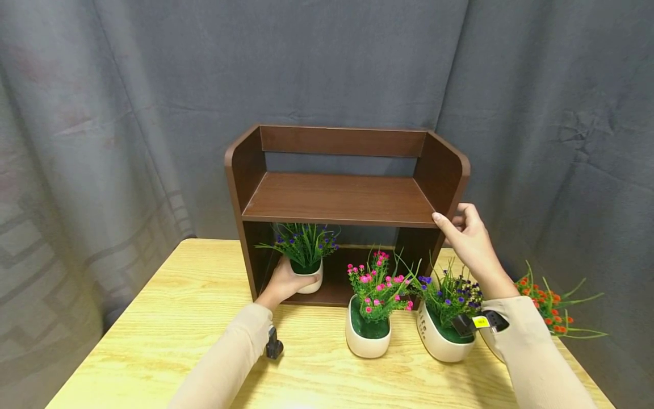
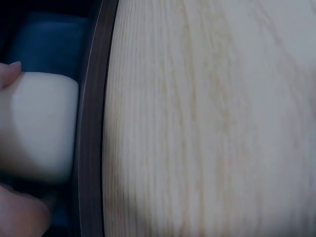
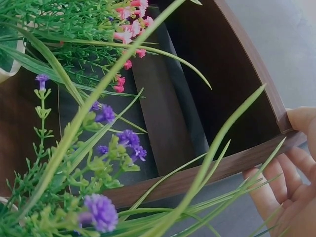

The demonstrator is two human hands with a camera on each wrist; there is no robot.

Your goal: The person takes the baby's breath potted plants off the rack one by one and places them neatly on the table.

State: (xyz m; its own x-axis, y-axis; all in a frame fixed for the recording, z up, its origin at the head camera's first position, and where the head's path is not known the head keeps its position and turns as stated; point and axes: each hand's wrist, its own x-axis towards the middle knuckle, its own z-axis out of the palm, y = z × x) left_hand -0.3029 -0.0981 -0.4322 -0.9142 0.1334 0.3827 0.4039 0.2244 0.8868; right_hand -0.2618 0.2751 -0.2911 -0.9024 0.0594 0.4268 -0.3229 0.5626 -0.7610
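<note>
A dark brown two-tier shelf (image 1: 337, 196) stands on the wooden table. Inside its lower compartment, at the left, is a white pot (image 1: 313, 285) holding a green plant with small purple-blue flowers (image 1: 305, 247). My left hand (image 1: 287, 281) grips this pot from its left side. In the left wrist view the white pot (image 2: 42, 126) sits just behind the shelf's front edge (image 2: 93, 133), between thumb and fingers. My right hand (image 1: 474, 247) holds the shelf's right side panel, thumb at the front and fingers on the outer side. The right wrist view shows that hand (image 3: 291, 190) at the panel's edge.
In front of the shelf stand a white pot with pink flowers (image 1: 369, 341) and a lettered white pot with purple flowers (image 1: 444, 343). A plant with orange flowers (image 1: 554, 309) is partly hidden behind my right forearm. Grey curtains (image 1: 352, 62) hang behind the table (image 1: 168, 318).
</note>
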